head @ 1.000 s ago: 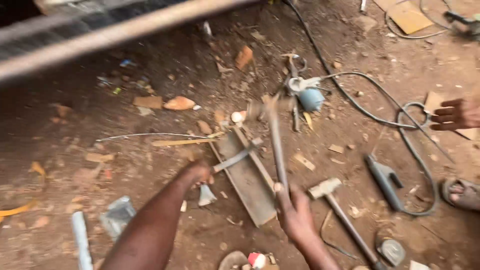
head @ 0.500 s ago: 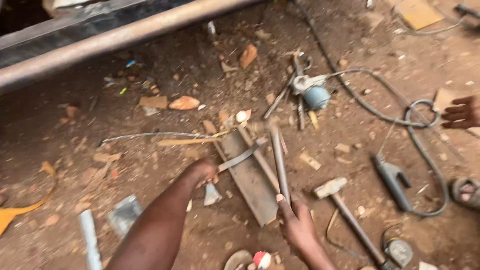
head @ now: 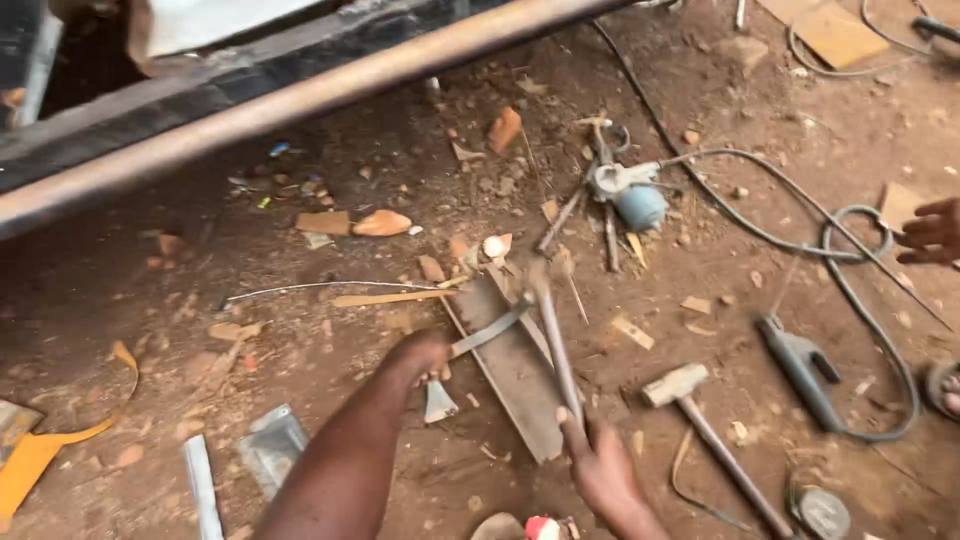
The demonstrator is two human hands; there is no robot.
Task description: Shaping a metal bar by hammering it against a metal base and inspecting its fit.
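The flat steel plate [head: 515, 375] lies on the bare dirt ground [head: 150, 290] at centre frame, long axis running from upper left to lower right, with a thin metal strip [head: 490, 330] laid across its upper half. Largest in view otherwise is 1 rusty pipe [head: 300, 100] crossing the top of the frame, well apart from the work. A black cable [head: 800, 220] loops over the ground to the right, ending near a dark grey power tool [head: 800, 365]. A hammer [head: 700, 420] lies just right of the plate, untouched. A blue and grey tool [head: 630, 195] rests above the plate among scraps. The left hand [head: 425, 355] is closed on the near end of the strip, pinning it at the plate's left edge; a small pale metal piece [head: 438, 402] sits just below it. The right hand [head: 600, 465] is wrapped shut around the lower end of a long metal rod [head: 555, 345], whose upper end stands raised over the plate, motion-blurred. Judgement: the step in hand is striking or working the strip against the plate; the next move calls for a firm hold on the strip and a true line for the rod, fingers clear. Another person's hand [head: 930, 232] shows at the right edge.
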